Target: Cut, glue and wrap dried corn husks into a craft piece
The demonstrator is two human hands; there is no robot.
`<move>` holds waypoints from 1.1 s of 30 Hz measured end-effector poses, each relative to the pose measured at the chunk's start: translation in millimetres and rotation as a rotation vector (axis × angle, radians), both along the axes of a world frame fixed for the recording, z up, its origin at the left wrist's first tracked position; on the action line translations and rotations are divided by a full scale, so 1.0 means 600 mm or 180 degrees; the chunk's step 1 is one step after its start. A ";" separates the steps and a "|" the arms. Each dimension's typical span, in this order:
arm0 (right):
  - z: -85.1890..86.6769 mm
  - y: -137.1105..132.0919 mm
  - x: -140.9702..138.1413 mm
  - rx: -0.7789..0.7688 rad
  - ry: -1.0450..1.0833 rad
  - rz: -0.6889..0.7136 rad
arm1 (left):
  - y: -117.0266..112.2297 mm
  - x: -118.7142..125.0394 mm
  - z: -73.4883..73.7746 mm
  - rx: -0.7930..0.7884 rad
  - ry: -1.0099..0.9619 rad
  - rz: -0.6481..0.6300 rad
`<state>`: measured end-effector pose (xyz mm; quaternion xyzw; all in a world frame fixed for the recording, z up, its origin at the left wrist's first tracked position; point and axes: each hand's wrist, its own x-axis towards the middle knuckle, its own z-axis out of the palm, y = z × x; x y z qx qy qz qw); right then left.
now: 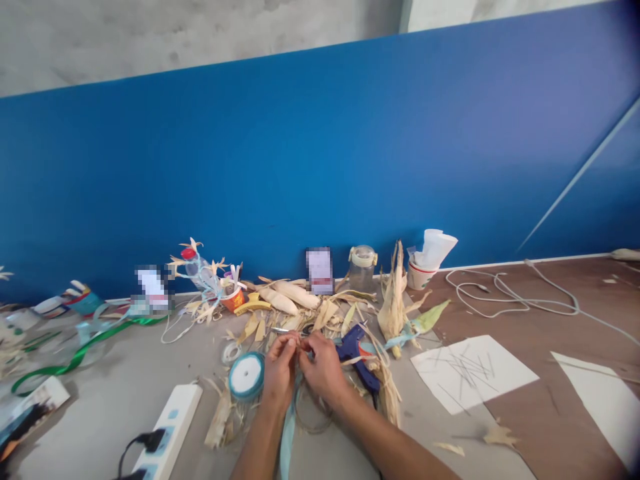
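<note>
My left hand [279, 371] and my right hand [323, 366] meet at the middle of the table, fingertips pinched together on a small piece I cannot make out. A pale blue ribbon [287, 433] runs down between my forearms from under the hands. A roll of teal ribbon [246, 375] lies just left of my left hand. A blue glue gun [357, 360] lies just right of my right hand, amid dried corn husks [393, 303].
A white power strip [167, 427] with a black plug lies at the front left. A green ribbon [80, 353] trails left. A glass jar [362, 267], paper cups [420, 272], white cable [505, 293] and paper sheets [473, 373] sit right, before a blue wall.
</note>
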<state>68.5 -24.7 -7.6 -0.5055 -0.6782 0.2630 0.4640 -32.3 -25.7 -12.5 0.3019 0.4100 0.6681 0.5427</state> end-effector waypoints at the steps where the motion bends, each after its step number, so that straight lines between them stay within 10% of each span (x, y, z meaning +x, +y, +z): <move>1: 0.000 0.000 0.000 0.0048 0.0002 0.0003 | 0.000 0.001 0.001 0.0008 -0.0132 -0.0010; 33: -0.002 -0.001 -0.005 -0.0238 0.1229 -0.0061 | -0.007 0.014 0.019 -0.0059 -0.0530 -0.0101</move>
